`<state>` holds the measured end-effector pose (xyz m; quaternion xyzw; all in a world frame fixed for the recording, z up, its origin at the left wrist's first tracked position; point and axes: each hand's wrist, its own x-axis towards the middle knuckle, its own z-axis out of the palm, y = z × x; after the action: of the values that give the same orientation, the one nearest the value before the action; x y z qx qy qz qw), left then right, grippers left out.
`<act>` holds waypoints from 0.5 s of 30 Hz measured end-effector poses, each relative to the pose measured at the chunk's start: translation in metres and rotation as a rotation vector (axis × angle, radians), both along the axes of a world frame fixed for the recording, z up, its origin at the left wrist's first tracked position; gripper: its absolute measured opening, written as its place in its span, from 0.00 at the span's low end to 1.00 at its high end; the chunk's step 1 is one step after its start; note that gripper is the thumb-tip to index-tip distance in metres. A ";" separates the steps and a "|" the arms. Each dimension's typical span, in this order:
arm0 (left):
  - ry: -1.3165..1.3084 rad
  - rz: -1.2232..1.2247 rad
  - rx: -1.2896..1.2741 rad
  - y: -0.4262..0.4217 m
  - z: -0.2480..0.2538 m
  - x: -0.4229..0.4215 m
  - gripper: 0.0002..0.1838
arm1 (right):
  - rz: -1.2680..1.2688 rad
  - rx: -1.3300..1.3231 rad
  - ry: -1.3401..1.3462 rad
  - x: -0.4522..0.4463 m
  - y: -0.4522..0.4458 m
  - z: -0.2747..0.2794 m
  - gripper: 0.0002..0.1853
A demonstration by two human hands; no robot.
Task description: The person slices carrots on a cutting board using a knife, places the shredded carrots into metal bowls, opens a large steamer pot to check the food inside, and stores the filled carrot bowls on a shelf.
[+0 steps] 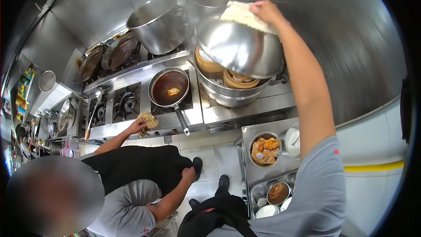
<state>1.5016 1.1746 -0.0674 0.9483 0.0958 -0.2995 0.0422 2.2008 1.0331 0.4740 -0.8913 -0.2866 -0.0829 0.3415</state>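
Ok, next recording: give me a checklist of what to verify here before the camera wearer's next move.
1. Cloth in the right hand: ok, gripped at the lid's far side.
2. Lid clear of the steamer pot: not ok, it hangs tilted over part of the opening.
3. Bamboo baskets inside the pot: ok, two show, partly covered by the lid.
4. Left hand placed safely: cannot tell, out of view.
5. Co-worker's hand away from the pot: ok, it holds another cloth by the stove's front edge.
6. Flame under the pot: cannot tell, hidden.
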 end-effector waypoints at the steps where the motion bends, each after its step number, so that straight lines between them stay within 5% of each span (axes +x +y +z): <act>1: 0.000 0.012 -0.042 -0.002 0.002 -0.021 0.12 | -0.015 -0.031 -0.001 -0.011 0.014 -0.009 0.23; 5: 0.042 0.441 -0.282 0.020 0.052 -0.157 0.12 | -0.009 -0.214 -0.064 -0.055 0.052 -0.027 0.20; 9: 0.147 1.064 -0.403 0.023 0.125 -0.352 0.12 | 0.100 -0.070 -0.232 -0.053 0.061 -0.063 0.16; 11: 0.161 1.338 -0.421 -0.018 0.168 -0.469 0.13 | 0.076 -0.213 -0.172 -0.059 0.051 -0.056 0.22; 12: 0.138 1.436 -0.431 -0.051 0.184 -0.518 0.13 | 0.171 -0.075 -0.136 -0.071 0.044 -0.054 0.18; 15: -0.176 1.676 -0.309 -0.167 0.208 -0.601 0.13 | 0.361 -0.041 -0.380 -0.088 0.036 -0.039 0.19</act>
<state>0.9010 1.0079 0.1402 0.5680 0.7197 -0.1043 0.3855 2.1124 1.0693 0.4345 -0.8008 -0.5018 -0.1807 0.2726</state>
